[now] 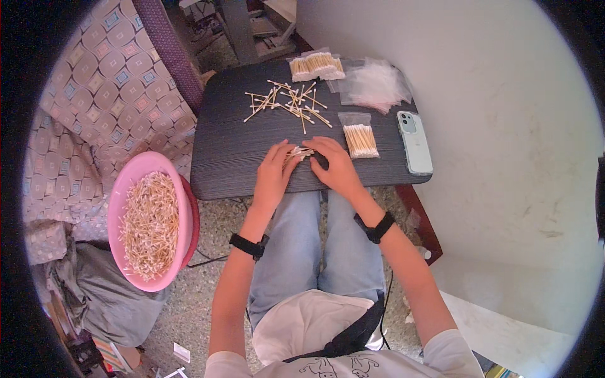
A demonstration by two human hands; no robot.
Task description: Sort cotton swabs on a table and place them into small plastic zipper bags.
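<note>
At the near edge of the dark table, a small bunch of cotton swabs lies between my two hands. My left hand is curled around its left end, the fingertips partly hiding it. From the other side my right hand grips the bunch, fingers over the top and thumb bent below. Just beyond my hands, loose cotton swabs are scattered across the tabletop. A clear bag packed with cotton swabs lies to the right of my right hand.
Filled swab bags and flat clear plastic bags lie along the table's far side. A phone rests at its right edge, near a pale wall. Left of the table stands a pink basin full of swabs.
</note>
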